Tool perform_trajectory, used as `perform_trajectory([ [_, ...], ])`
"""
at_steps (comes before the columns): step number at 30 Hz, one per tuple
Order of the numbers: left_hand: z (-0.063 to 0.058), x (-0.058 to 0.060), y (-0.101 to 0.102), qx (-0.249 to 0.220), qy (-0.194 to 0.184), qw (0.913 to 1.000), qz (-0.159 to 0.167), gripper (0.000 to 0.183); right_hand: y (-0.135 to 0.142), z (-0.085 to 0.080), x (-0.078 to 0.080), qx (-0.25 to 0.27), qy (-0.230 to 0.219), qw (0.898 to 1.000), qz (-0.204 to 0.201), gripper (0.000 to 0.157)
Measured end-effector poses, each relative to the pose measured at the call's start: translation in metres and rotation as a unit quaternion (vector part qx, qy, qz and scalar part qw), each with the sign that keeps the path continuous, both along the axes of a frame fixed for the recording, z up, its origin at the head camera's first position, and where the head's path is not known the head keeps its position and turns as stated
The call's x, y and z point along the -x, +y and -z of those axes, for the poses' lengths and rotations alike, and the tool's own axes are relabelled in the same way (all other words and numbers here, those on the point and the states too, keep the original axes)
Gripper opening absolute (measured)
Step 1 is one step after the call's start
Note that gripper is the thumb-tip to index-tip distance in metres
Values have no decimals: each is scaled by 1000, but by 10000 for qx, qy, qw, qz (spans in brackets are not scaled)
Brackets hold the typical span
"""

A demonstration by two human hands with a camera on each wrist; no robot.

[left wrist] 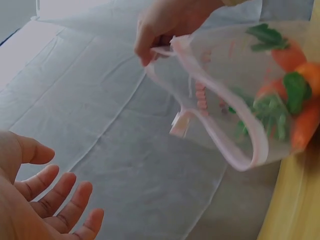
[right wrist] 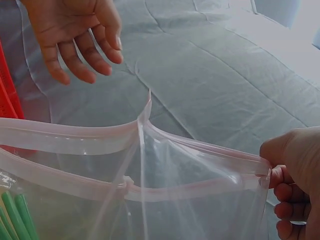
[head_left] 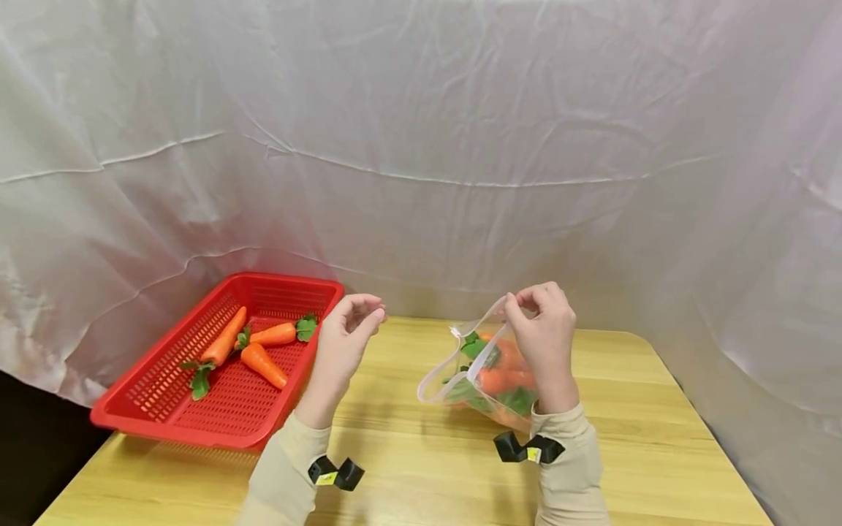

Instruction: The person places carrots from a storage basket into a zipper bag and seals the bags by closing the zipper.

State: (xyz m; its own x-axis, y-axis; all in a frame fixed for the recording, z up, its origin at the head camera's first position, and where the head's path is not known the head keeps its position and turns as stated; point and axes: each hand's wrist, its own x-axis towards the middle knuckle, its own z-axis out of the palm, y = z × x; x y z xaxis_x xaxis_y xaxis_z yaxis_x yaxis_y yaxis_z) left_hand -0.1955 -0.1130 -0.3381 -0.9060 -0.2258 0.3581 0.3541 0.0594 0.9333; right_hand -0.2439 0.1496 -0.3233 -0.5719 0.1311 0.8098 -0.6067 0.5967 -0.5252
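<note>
My right hand point(head_left: 547, 329) pinches one end of the pale pink zip edge of a clear zipper bag point(head_left: 485, 358). The bag's mouth gapes toward the left, and its zipper slider point(left wrist: 179, 122) shows in the left wrist view. Inside the bag lie several carrots point(left wrist: 300, 100) with green tops. My left hand point(head_left: 343, 336) hovers between the basket and the bag, holding nothing. Its fingers are loosely bent and apart from the bag, as the right wrist view also shows. Carrots point(head_left: 265, 365) with leafy tops lie in a red plastic basket point(head_left: 263, 442) at the left.
The wooden table point(head_left: 421, 467) carries the basket at its left side and the bag right of the middle. A grey-white cloth point(head_left: 421, 161) hangs behind and along the sides. Black wrist cameras point(head_left: 335, 473) are strapped over the beige sleeves point(head_left: 571, 467).
</note>
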Motion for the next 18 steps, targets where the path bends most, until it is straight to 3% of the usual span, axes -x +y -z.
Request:
perform_trajectory([
  [18, -15, -6, -74, 677, -488, 9943, -663, 26, -2, 0, 0, 70, -46, 10000, -36, 16],
])
